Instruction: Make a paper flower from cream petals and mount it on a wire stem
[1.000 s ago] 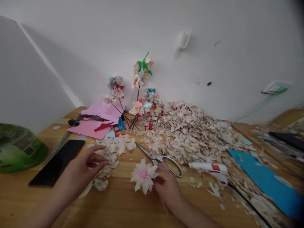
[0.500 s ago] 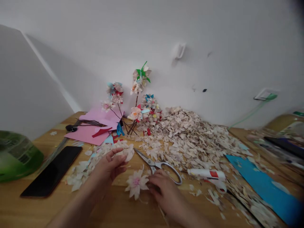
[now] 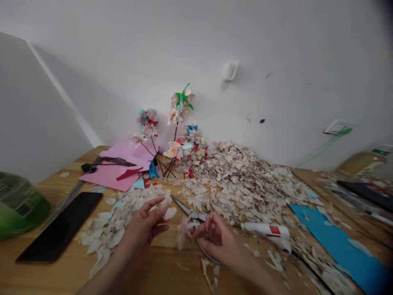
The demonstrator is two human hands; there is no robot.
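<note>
My left hand has its thumb and forefinger pinched on a pale petal, above the table's front. In my right hand is a small paper-like flower with whitish petals and a pink centre, gripped near its base and turned side-on, a little blurred. Behind and under the right hand lie metal scissors, blades toward the back left, the handles partly covered by the hand. A heap of loose pale petals spreads left of and behind my left hand.
Finished-looking flowers on stems lean by the wall, beside pink paper sheets. A large pile of dried petals fills the back. A glue tube and blue sheet lie right; a black phone and green package left.
My right hand has lifted and tilted the flower, which faced the camera before and is now side-on. The left hand has come slightly right, its petal now plainer to see.
</note>
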